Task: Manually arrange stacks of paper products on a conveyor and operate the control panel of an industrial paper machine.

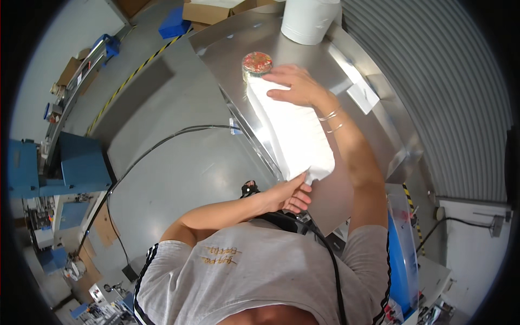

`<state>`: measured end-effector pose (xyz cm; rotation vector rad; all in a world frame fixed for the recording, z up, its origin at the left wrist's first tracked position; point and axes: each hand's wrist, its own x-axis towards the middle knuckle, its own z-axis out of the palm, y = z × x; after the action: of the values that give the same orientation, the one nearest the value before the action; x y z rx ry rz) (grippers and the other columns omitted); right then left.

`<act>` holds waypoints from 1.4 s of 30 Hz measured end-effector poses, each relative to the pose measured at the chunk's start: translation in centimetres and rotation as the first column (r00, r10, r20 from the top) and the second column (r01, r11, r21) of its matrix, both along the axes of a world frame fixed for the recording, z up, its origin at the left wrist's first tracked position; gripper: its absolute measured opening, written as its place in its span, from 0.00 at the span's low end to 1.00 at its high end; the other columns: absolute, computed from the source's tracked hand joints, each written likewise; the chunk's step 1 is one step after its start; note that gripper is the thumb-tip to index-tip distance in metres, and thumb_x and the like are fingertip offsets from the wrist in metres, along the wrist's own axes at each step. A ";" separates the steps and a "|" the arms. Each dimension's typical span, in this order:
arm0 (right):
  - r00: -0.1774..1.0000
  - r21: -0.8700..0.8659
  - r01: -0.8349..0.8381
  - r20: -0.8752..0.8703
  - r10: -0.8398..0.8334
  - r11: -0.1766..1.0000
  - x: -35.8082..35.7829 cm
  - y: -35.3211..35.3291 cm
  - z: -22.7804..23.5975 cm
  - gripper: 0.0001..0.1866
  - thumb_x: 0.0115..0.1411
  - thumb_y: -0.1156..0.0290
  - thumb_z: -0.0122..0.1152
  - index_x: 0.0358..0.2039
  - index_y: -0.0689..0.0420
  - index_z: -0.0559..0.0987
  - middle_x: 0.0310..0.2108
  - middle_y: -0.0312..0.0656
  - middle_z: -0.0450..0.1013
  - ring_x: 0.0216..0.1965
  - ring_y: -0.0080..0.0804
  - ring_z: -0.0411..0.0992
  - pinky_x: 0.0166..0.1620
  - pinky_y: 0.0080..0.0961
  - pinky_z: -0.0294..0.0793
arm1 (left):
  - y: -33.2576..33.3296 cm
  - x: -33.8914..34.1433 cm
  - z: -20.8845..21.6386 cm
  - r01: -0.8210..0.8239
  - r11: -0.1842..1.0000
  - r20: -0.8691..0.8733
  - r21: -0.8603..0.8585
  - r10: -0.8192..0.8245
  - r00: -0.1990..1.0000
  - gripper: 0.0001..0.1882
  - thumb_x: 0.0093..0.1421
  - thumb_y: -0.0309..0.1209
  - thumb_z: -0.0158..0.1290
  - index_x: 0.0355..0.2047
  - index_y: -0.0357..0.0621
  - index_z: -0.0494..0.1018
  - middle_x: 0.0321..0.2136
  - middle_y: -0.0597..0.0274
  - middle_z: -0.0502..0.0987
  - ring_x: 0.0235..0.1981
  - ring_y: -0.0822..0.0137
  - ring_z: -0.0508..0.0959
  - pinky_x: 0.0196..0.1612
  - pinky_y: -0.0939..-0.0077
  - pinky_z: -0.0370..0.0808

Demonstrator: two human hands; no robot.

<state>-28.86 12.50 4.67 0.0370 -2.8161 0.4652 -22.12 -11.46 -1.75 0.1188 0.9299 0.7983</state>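
Note:
A long, soft white bag (295, 132) lies over the steel table, brightly lit, its folds washed out. My left hand (292, 196) is closed at the bag's near end, with a corner pinched between thumb and fingers. My right hand (295, 85) rests over the far end, fingers stretched out and thumb apart, palm down. Just past those fingertips stands a round tin (257, 63) with a red, patterned top. Its lower side meets the bag's far edge; whether it is inside the bag I cannot tell.
The steel table (227, 59) has a raised back edge. A white bucket (309, 21) stands at its far end, and a white square piece (362, 96) lies right. A black cable (162, 142) crosses the floor at left. A corrugated wall (428, 81) rises at right.

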 end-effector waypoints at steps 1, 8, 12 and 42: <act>1.000 -0.003 0.025 0.006 -0.025 1.000 1.4 0.1 0.3 0.26 0.56 0.52 0.58 0.53 0.50 0.74 0.53 0.45 0.69 0.55 0.43 0.64 0.59 0.33 0.57 | 0.4 0.0 0.0 -0.001 1.000 0.046 -0.009 0.001 0.999 0.36 0.62 0.65 0.27 0.44 0.45 0.67 0.30 0.62 0.75 0.28 0.67 0.77 0.32 0.74 0.73; 0.770 -0.420 0.623 0.178 -0.613 0.660 19.1 -1.4 0.7 0.32 0.53 0.66 0.62 0.59 0.56 0.65 0.44 0.46 0.74 0.43 0.38 0.74 0.47 0.28 0.72 | 2.7 -1.9 -1.0 -0.063 0.998 0.262 -0.002 0.061 0.963 0.42 0.57 0.70 0.27 0.32 0.43 0.74 0.25 0.61 0.78 0.26 0.66 0.78 0.29 0.73 0.74; 0.657 -0.480 0.745 0.652 -0.379 0.464 22.7 -9.0 -0.8 0.46 0.48 0.70 0.69 0.64 0.58 0.52 0.34 0.50 0.76 0.35 0.28 0.75 0.40 0.24 0.74 | 3.2 -1.8 0.5 0.038 0.999 0.367 -0.010 -0.032 0.929 0.44 0.58 0.70 0.29 0.35 0.38 0.75 0.24 0.58 0.78 0.26 0.65 0.80 0.29 0.75 0.75; 0.687 -0.953 0.283 0.119 -0.717 0.112 21.2 -11.6 -7.0 0.24 0.56 0.80 0.61 0.53 0.57 0.68 0.33 0.30 0.66 0.34 0.14 0.69 0.38 0.12 0.68 | 4.3 -4.0 2.5 0.801 0.411 -0.608 0.436 0.790 -0.074 0.24 0.46 0.17 0.53 0.45 0.47 0.76 0.53 0.51 0.66 0.57 0.46 0.62 0.57 0.49 0.58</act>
<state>-7.67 0.87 -2.36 -0.9823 -1.5249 1.6037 -26.10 -7.13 0.74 2.3531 1.8168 1.0902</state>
